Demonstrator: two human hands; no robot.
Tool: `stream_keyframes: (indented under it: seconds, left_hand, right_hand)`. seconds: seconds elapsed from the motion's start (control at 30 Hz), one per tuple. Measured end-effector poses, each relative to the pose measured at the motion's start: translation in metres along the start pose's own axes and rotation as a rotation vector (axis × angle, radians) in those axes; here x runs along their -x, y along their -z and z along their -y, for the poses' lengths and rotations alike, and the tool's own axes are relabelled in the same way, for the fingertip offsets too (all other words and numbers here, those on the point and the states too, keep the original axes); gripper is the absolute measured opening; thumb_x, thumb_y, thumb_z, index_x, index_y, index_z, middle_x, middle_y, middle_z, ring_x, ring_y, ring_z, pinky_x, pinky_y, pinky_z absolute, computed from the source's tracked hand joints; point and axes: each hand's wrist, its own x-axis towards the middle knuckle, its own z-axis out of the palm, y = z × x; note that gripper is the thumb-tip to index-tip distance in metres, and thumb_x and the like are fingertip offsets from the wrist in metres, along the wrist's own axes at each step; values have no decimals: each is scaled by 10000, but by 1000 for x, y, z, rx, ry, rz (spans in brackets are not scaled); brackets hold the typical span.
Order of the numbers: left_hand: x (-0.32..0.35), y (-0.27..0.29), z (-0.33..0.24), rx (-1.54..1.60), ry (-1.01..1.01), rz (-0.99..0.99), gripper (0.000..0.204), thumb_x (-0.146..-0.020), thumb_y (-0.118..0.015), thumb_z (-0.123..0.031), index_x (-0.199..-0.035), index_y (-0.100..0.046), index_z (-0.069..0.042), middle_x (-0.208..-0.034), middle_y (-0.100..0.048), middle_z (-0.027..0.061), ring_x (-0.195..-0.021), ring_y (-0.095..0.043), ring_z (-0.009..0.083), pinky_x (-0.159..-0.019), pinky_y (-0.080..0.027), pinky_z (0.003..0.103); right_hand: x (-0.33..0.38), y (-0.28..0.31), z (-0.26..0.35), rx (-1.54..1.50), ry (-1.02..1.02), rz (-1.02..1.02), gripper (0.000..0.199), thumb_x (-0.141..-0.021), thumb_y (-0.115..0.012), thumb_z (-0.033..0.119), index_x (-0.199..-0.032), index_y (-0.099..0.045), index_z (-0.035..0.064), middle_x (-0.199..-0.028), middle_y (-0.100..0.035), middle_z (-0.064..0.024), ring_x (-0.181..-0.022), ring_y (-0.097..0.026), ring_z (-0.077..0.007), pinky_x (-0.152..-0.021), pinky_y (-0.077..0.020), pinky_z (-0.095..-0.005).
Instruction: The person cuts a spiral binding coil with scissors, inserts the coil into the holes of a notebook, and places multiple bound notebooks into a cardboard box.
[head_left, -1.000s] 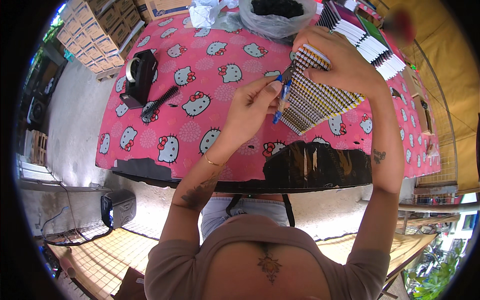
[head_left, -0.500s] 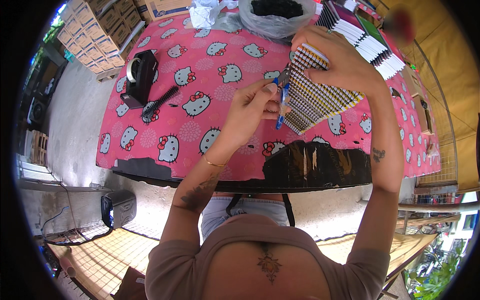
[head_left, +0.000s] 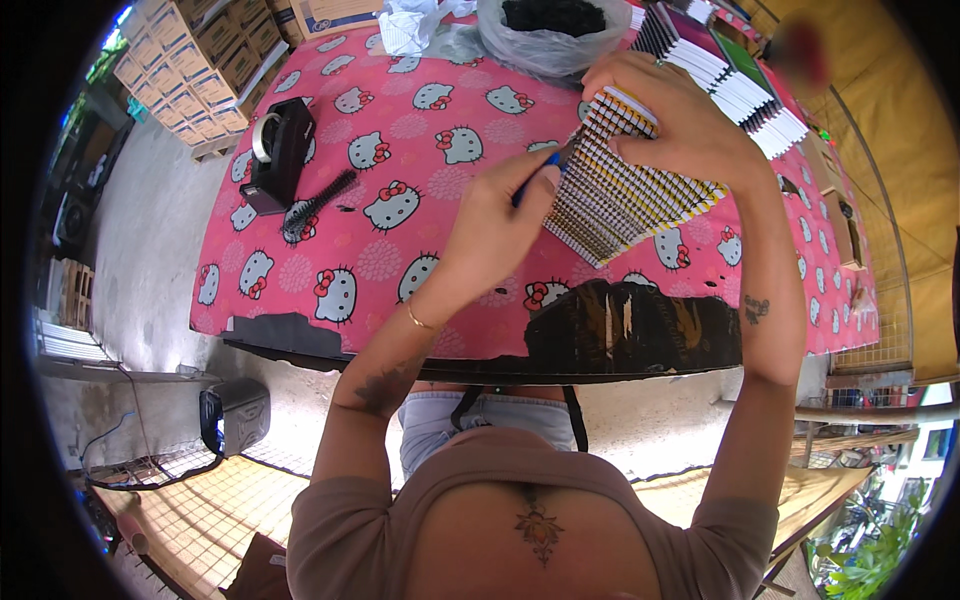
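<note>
Gripping blue-handled grey metal pliers [head_left: 554,159] in the closed left hand [head_left: 515,205], mostly hidden behind the fingers but for slivers of blue and a small, indistinct tip at the left edge of a stack of wire-bound notebooks [head_left: 620,200] with white-and-yellow spines, just right of that grip. Clasping the stack's far end in the right hand [head_left: 685,115], partly covering the spines. Pictured over a pink patterned table covering [head_left: 530,125], with a black tape dispenser [head_left: 292,145] well left of the left-hand grip and, beyond it, a cloudy plastic bag [head_left: 545,52] cut off by the upper edge, dark contents hard to make out.
</note>
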Motion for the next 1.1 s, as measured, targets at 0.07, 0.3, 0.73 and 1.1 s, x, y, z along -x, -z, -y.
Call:
stream_keyframes:
  seconds: [0.07,0.3,0.73,1.1]
  left_hand:
    - [4,-5,3,-541,-317,-184,397,-1011,-541,-244,-1281,-572,46,-918,-677,108,-720,-662,191,-664,-547,290]
    - [3,-8,4,709,405,22,398,-1013,-541,-250,-1282,-573,42,-940,-679,109,-728,-655,186,-694,-547,295]
    - [10,-9,14,683,392,22,363,-1028,-491,-270,-1177,-609,39,-911,-675,92,-690,-650,177,-637,-538,303]
    - [12,-8,28,319,162,47,362,-1020,-518,-272,-1176,-622,38,-908,-672,86,-689,-638,177,-631,-522,265]
  right_hand:
    - [0,-1,-1,5,-9,-1,408,-726,-679,196,-1108,-572,104,-1132,-595,-77,-1177,-540,-294,-1012,-386,-455]
    - [0,0,-2,3,-11,9,409,-729,-680,200,-1112,-568,112,-1130,-595,-69,-1181,-539,-282,-1010,-380,-458]
    - [0,0,-2,8,-3,16,427,-732,-680,189,-1136,-566,111,-1153,-593,-69,-1205,-527,-281,-1016,-383,-456]
    - [0,0,-3,3,-5,22,427,-740,-688,199,-1141,-564,120,-1176,-594,-60,-1213,-528,-269,-1031,-372,-461]
